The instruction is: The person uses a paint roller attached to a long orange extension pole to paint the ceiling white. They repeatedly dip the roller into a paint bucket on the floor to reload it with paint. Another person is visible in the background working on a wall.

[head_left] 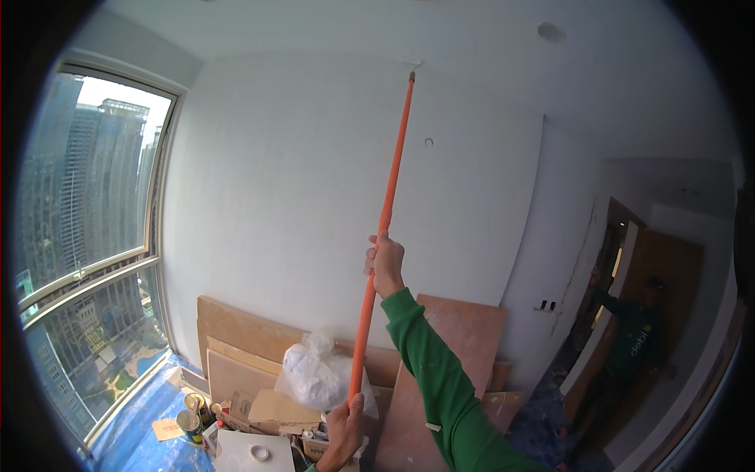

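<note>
A long orange extension pole [396, 149] rises across the view, tilted slightly to the right at its top. My right hand [386, 263] is wrapped round its middle, the green-sleeved arm stretched up from the lower right. Lower down, my left hand [344, 429] grips the pole near its bottom end. At the far tip sits a small pale roller head [414, 63], close to where the white wall [291, 173] meets the ceiling [377, 27]. Whether the roller touches the surface is too small to tell.
Boards [460, 330] and a white plastic bag [314, 370] stand against the wall. Paint cans [189, 422], cardboard boxes and a tape roll [259, 453] lie by the blue floor sheet [141, 425]. A window [110, 181] fills the left. A person [629, 330] stands by a doorway at right.
</note>
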The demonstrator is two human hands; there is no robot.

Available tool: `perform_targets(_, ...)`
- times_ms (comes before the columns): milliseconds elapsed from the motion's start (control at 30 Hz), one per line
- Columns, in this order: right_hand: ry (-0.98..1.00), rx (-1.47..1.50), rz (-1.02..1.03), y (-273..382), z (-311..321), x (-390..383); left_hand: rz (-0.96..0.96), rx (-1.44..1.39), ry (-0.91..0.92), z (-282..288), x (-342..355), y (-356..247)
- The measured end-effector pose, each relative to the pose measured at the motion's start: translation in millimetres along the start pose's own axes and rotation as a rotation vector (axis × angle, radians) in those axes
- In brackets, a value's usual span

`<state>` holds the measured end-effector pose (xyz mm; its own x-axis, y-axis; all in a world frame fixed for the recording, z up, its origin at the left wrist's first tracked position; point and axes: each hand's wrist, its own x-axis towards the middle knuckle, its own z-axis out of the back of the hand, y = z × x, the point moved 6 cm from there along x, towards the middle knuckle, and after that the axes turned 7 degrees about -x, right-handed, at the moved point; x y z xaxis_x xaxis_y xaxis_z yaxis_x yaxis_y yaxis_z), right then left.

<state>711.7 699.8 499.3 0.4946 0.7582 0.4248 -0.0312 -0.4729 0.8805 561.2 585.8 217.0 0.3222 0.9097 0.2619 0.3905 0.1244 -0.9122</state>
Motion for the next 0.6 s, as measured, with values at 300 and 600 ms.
perform_targets(300, 0.023, 0.003, 0.034, -7, 27, -68, -0.16, 0.032, 0.058, -7, -55, 23)
perform_targets(600, 0.064, 0.068, 0.032, -38, 30, -191, 0.189, 0.041, 0.007, 52, -131, 197)
